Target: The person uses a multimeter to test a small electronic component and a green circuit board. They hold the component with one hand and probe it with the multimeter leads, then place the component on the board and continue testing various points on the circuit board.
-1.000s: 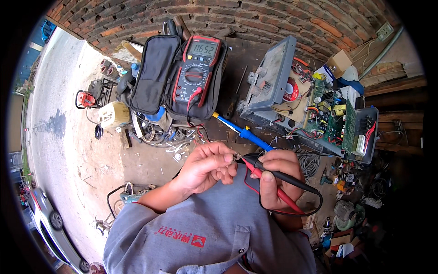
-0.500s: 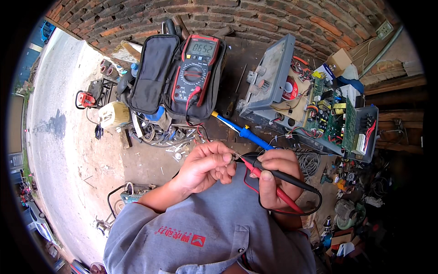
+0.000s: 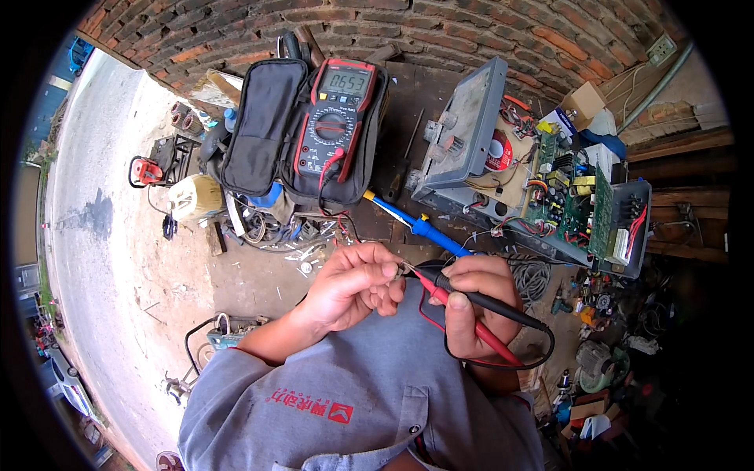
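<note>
Between the thumb and fingers of my left hand is a small component with thin metal legs; its exact kind is too small to make out. My right hand grips a red test probe and a black test probe together like chopsticks. Their tips meet the component's legs in front of my chest. Beyond my hands, a red and grey multimeter lies in an open black zip case, its display lit and its test leads plugged in at the bottom.
An opened metal equipment housing with a green circuit board stands at the right of the dark table. A blue pen-like tool and a screwdriver lie beside it. A brick wall closes the back; a yellowish jerrycan stands left.
The last digit on the multimeter's display has gone up by one. Both hands, the probes and the component hold practically still.
</note>
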The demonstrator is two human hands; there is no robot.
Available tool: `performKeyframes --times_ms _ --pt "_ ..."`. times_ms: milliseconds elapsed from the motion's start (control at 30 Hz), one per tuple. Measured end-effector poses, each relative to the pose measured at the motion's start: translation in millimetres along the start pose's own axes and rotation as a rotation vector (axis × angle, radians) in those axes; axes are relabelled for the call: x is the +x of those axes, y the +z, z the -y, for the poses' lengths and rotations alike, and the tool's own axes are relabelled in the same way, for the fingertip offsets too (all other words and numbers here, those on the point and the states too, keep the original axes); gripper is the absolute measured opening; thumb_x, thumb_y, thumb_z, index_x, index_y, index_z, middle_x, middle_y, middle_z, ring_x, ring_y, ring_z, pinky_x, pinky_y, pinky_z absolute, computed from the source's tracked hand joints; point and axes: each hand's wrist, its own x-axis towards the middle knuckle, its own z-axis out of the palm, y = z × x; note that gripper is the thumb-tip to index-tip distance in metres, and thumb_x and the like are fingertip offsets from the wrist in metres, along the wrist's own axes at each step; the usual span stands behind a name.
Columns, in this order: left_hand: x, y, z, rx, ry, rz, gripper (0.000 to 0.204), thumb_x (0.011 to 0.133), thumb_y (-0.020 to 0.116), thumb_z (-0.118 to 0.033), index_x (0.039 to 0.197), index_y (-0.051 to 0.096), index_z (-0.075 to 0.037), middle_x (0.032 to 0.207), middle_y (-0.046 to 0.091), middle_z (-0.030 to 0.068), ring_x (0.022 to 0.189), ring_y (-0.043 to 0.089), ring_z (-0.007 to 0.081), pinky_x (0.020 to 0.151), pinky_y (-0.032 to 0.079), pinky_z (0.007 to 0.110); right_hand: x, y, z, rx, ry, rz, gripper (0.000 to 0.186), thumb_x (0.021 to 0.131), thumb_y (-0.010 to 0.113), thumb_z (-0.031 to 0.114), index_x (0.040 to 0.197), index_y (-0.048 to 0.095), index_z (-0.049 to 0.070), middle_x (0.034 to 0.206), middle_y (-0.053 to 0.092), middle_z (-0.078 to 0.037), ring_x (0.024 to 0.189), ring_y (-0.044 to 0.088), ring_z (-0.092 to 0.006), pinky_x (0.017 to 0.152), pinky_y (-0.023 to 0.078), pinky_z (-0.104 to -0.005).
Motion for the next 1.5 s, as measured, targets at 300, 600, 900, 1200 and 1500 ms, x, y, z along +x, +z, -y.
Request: performKeyframes --times_ms 300,600,900,1200,1500 --pt "0.1 0.0 -0.8 -0.023 -0.006 0.004 0.011 0.087 0.053 -0.005 0.095 0.057 0.001 0.075 0.064 0.0162 0.059 0.064 0.0194 0.055 0.054 0.027 1.0 -0.4 0.2 -0.007 -0.012 0.007 0.016 0.081 0.055 -0.001 0.096 0.051 -0.005 0.088 0.057 -0.019 0.075 0.06 -0.025 0.066 0.05 -0.03" --pt "-1.1 3.0 1.0 -0.031 0.003 -0.048 0.016 0.085 0.05 -0.004 0.099 0.056 0.001 0.071 0.061 0.018 0.055 0.062 0.0213 0.048 0.052 0.025 4.3 0.2 1.1 -0.039 -0.073 -0.004 0.015 0.081 0.055 0.0 0.095 0.051 -0.005 0.087 0.057 -0.018 0.075 0.06 -0.0255 0.065 0.05 -0.0308" --pt "1.7 4.3 3.9 0.166 0.162 0.032 0.015 0.09 0.05 -0.004 0.103 0.054 0.002 0.086 0.063 0.0143 0.071 0.064 0.0183 0.064 0.053 0.027 -3.0 1.2 2.5 0.198 0.074 -0.19 0.015 0.085 0.05 0.002 0.097 0.046 -0.006 0.091 0.052 -0.022 0.061 0.058 -0.0202 0.056 0.052 -0.0287" --pt "-1.4 12.9 9.7 0.714 0.612 -0.095 0.022 0.084 0.058 0.005 0.106 0.054 0.004 0.087 0.057 0.0059 0.074 0.059 0.0091 0.065 0.046 0.02 -14.0 -5.0 -11.6 0.753 0.421 -0.363 0.02 0.092 0.037 0.016 0.102 0.042 -0.002 0.098 0.045 -0.019 0.058 0.054 -0.019 0.047 0.05 -0.0316" --pt "-3.1 12.5 7.4 0.699 0.477 -0.14 0.017 0.087 0.056 -0.002 0.102 0.053 0.003 0.095 0.06 0.0111 0.073 0.059 0.0134 0.068 0.049 0.026 -17.3 -1.9 -20.3 0.776 0.348 -0.384 0.019 0.092 0.04 0.011 0.099 0.047 -0.004 0.094 0.046 -0.019 0.056 0.056 -0.0209 0.052 0.052 -0.0332"
